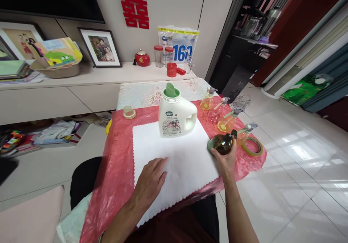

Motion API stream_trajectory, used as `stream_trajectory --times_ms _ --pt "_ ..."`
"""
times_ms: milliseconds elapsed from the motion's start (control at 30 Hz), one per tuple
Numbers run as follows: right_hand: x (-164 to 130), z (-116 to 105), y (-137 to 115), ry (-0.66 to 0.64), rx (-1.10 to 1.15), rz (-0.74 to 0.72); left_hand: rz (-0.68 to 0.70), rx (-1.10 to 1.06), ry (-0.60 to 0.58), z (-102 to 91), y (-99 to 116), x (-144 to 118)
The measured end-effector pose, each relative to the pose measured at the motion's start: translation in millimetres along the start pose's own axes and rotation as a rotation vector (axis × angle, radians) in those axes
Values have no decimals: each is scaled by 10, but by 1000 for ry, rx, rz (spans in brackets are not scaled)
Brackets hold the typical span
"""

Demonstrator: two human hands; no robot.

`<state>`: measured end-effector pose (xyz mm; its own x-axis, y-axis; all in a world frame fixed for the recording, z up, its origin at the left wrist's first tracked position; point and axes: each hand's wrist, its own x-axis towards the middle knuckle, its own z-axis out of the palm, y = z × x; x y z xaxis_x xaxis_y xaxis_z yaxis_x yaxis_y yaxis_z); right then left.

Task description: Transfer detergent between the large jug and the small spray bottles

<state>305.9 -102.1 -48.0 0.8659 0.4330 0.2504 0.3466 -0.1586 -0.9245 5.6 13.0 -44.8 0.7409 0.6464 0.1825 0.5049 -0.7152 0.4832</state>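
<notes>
My left hand (152, 177) rests on a white scallop-edged mat (185, 163) with its fingers stretched out and nothing in it. At the mat's right edge my right hand (227, 156) grips a dark brown pump bottle (221, 144), which is tilted. Behind the mat's middle, upright on its far part, stands a white detergent jug (170, 118) with a green spout (170, 89) showing in its uncapped mouth. A pale translucent cap (129, 112) lies to the jug's left.
Several clear pump bottles, one of them amber-tinted (207, 101), line the table's right side. A roll of yellow tape (252, 146) lies near the right corner. Red plastic sheeting (116, 163) covers the table. Behind it, a cabinet (98, 74) holds frames, jars and a large white packet (181, 45).
</notes>
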Motion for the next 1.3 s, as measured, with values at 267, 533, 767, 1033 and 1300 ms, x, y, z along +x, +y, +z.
stream_trajectory --times_ms 267,533,767,1033,1300 --pt "-562 13 -519 -641 264 75 -88 -504 1 -485 373 196" --pt "-1158 150 -693 -1139 203 305 -136 -991 -423 -1162 481 165" --pt "-1118 187 -913 -1186 125 278 -159 -1143 -396 -1140 414 78" --pt "-1050 253 -1230 -1202 135 317 -278 -1097 -127 -906 436 45" --pt "-968 383 -1219 -1255 329 209 -139 -985 -343 -1134 377 24"
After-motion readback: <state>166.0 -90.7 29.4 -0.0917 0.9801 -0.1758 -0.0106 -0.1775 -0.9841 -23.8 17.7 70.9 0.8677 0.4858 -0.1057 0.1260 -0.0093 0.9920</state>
